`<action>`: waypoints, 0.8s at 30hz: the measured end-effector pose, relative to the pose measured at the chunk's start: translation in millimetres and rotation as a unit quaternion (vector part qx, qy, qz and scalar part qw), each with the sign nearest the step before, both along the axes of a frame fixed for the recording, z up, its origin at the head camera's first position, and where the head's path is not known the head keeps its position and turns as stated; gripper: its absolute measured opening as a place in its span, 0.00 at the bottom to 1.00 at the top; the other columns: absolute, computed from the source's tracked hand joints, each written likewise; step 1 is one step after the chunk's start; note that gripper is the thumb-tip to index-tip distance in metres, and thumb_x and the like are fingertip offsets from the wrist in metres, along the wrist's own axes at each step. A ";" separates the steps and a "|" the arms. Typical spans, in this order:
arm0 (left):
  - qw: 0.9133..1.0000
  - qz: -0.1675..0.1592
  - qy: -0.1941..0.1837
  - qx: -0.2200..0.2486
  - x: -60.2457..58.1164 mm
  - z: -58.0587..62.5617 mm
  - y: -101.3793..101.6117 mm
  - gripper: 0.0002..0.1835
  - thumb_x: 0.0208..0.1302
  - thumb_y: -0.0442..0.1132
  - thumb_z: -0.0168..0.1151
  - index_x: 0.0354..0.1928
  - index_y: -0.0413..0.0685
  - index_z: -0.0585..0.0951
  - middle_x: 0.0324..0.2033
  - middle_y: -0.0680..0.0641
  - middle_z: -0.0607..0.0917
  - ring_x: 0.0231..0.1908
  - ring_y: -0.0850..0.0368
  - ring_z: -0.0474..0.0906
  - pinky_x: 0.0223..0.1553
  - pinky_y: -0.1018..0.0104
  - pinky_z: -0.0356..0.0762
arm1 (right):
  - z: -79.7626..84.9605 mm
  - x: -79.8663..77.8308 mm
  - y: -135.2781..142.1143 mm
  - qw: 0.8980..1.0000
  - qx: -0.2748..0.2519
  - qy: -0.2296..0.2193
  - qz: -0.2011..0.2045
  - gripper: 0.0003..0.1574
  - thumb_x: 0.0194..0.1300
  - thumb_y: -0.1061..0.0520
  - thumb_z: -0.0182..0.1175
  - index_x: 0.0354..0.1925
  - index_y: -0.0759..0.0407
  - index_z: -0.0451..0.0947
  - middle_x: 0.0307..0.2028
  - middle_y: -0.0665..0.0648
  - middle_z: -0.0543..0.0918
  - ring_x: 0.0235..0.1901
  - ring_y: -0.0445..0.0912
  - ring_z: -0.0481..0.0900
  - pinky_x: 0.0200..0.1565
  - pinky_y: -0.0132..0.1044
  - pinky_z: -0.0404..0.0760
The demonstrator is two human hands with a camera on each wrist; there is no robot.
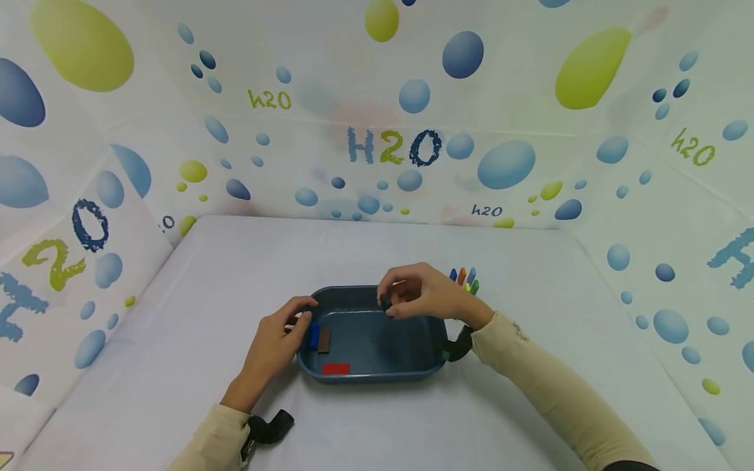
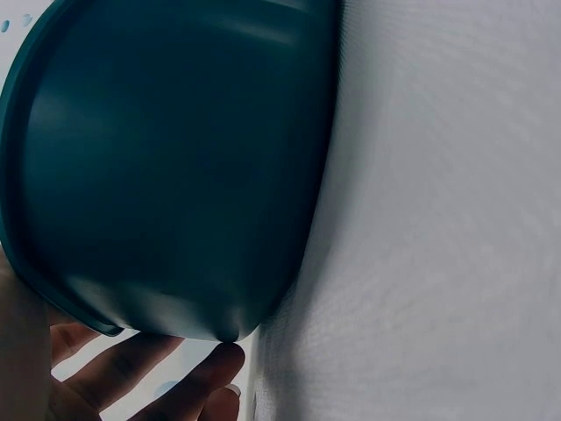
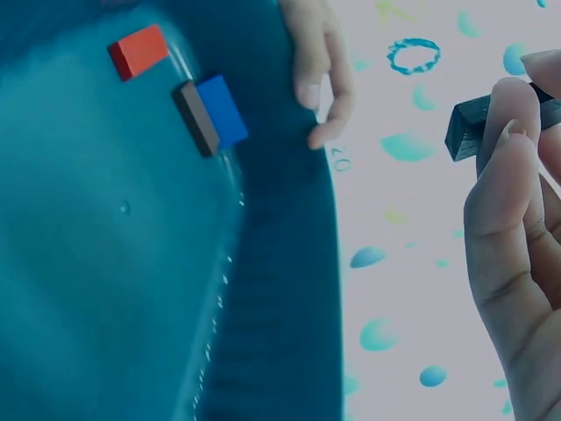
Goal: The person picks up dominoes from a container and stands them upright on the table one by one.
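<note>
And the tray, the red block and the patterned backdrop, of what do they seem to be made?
The tray is probably plastic, smooth and slightly glossy: its rounded wall catches soft highlights. The red block may be plastic or painted wood: even, fairly matt colour, no visible grain. The backdrop looks like matt fabric or sheeting: faint creases cross it.

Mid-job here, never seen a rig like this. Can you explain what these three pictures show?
There is no machine: these are a person's two bare hands. The wide picture comes from a camera on the head; the others come from one worn on each wrist. On the white surface stands a dark blue tray with a blue block, a brown block and a red block inside. The left hand holds its rim; the right hand has a black block in its grip, above the tray. Coloured pieces show beyond the right hand, partly hidden.
</note>
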State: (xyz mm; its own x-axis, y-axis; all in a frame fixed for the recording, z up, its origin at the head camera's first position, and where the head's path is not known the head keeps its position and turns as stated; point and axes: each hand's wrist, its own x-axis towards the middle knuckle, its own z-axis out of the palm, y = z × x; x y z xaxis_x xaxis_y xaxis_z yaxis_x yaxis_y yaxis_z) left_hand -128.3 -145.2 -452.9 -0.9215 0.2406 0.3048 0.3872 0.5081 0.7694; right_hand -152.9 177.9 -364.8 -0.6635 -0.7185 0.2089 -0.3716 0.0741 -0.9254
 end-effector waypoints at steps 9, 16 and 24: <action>1.000 -0.004 0.001 0.001 -0.7 -1.0 -0.2 0.12 0.81 0.40 0.56 0.59 0.53 0.82 0.53 0.41 0.87 0.43 0.46 0.88 0.42 0.46 0.85 | 7.0 6.4 32.4 0.998 -0.002 0.000 -0.055 0.14 0.66 0.67 0.69 0.50 0.61 0.83 0.43 0.65 0.84 0.30 0.55 0.79 0.34 0.45 0.84; 1.000 -0.002 0.000 0.001 -1.2 -1.4 -1.7 0.12 0.80 0.40 0.56 0.59 0.52 0.82 0.53 0.41 0.87 0.43 0.45 0.88 0.41 0.46 0.85 | 7.2 13.0 58.2 0.996 0.002 0.014 -0.093 0.15 0.66 0.68 0.69 0.51 0.65 0.82 0.44 0.66 0.83 0.33 0.56 0.80 0.36 0.46 0.85; 1.000 -0.002 -0.003 -0.001 -2.0 -2.2 -1.1 0.12 0.80 0.40 0.57 0.59 0.53 0.82 0.53 0.42 0.87 0.43 0.45 0.88 0.42 0.45 0.85 | 3.4 23.4 87.1 0.987 0.011 0.006 -0.157 0.16 0.67 0.67 0.69 0.52 0.65 0.81 0.44 0.65 0.82 0.36 0.59 0.83 0.41 0.50 0.86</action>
